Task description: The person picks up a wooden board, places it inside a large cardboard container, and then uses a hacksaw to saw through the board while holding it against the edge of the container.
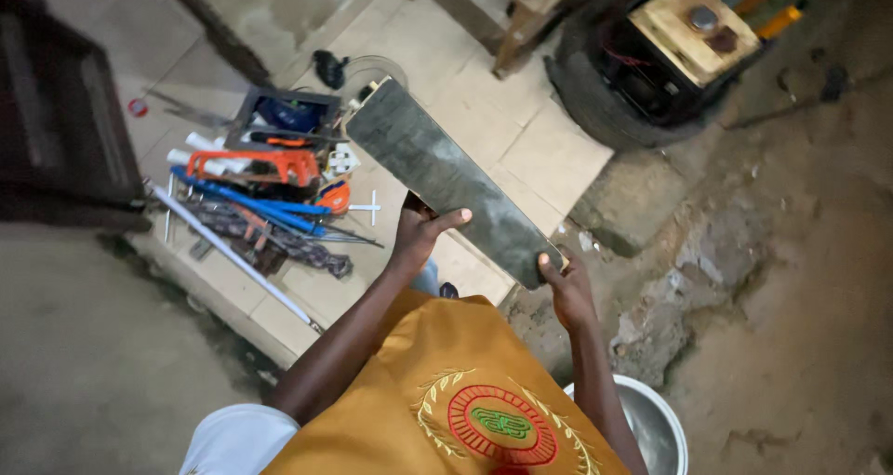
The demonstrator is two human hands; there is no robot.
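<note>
1. At the far left we see a dark wooden panel standing at the edge of the pale tiled floor, with a small red cap on the tiles just beside it.
2. Next comes a heap of tools on the tiles: an orange hacksaw lies over white tubes, blue-handled tools cross below it, and a long white pipe runs diagonally along the step's edge. A dark open toolbox sits behind the heap.
3. Our left hand grips the long dark slab near its middle, thumb lying across the top face, fingers hidden under it.
4. The slab is held in the air above the tiles, slanting from upper left, near the toolbox, down to lower right. Its surface is grey-green and mottled.
5. Our right hand clasps the slab's lower right corner, fingertips curled over the end edge.
6. Below the hands we see the orange embroidered garment on our body.
7. Right of the right forearm, a metal basin sits on the rough concrete ground.
8. At upper right, a black machine with a tan top rests inside a tyre.
</note>
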